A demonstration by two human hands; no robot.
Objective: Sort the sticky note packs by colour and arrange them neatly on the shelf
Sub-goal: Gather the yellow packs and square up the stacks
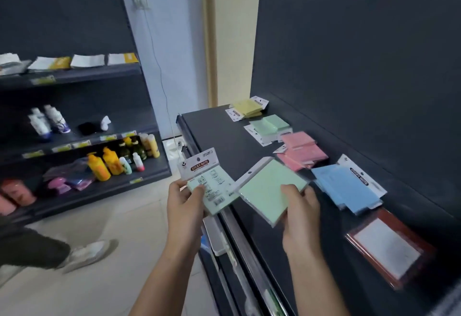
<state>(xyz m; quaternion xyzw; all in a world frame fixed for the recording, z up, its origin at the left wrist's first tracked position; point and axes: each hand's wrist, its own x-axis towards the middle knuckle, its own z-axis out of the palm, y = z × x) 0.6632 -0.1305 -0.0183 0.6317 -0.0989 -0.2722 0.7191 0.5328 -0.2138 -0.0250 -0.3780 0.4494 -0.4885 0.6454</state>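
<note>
The left hand (185, 205) pinches a green sticky note pack (212, 188) between the thumb and curled fingers. Its printed back and card header are turned up, I think so that the label can be checked. The right hand (299, 215) grips a second green pack (270, 189) by its near edge, thumb on top, plain face up, tilted over the front edge of the dark shelf (212, 128). Both packs are in the air and close together; whether they touch I cannot tell. Holding them side by side seems a way to match them before laying them down together.

Just beyond the right hand lie the blue packs (346, 186), fanned loosely. Further away are the pink packs (301, 151), then the green pile (269, 126), and farthest the yellow packs (247, 108). The colours lie in separate groups, so the two held packs probably belong on the green pile. To the right of the right hand lies a red-framed flat package (389, 248); what it is I cannot tell.
</note>
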